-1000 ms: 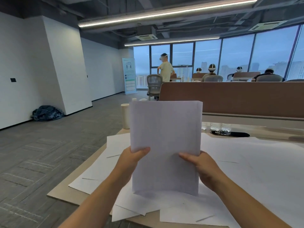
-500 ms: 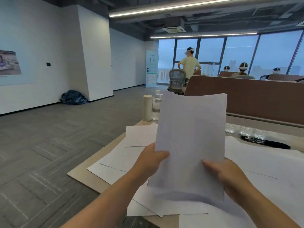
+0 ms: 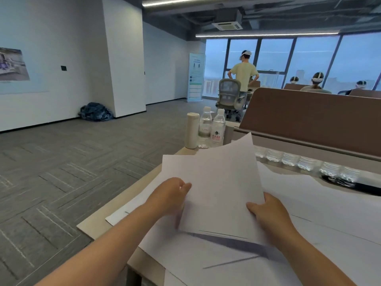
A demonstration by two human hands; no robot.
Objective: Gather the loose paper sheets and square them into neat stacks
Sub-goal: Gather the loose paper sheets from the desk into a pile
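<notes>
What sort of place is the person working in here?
Most likely an open-plan office: brown desk divider panels, a mesh office chair, tall windows along the far wall, and other people seated at further desks.

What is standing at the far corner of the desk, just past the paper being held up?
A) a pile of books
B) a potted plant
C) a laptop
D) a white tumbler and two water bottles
D: a white tumbler stands upright beside two water bottles at the far corner of the desk, beyond the held sheets.
</notes>
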